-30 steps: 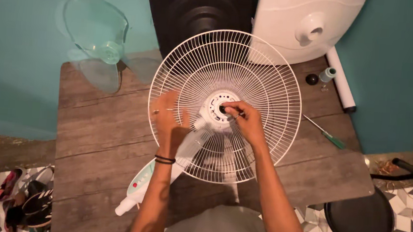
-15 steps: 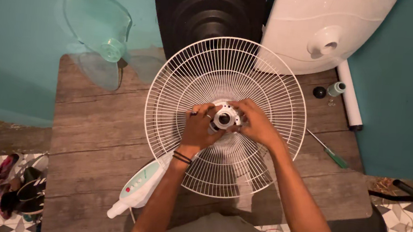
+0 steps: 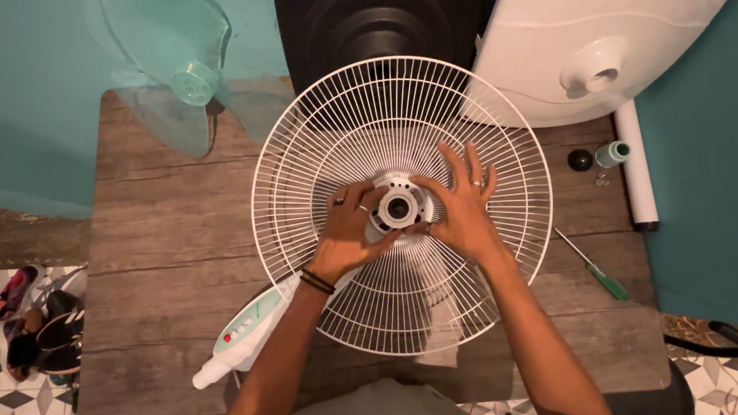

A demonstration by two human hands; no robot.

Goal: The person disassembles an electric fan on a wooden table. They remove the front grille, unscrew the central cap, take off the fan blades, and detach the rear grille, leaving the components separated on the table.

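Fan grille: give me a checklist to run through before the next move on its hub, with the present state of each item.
1. Both hands on the hub: ok. The left hand and right hand flank the white centre ring of the wire grille.
2. Grip on the ring: cannot tell; fingertips touch its edge, but the right fingers are spread.
3. Grille seated flat on the wooden table: cannot tell.
4. Screwdriver within reach: ok, on the table right of the grille.
5. Small caps accounted for: ok, near the table's far right corner.
6. Fan blade clear of the hands: ok, apart at far left.
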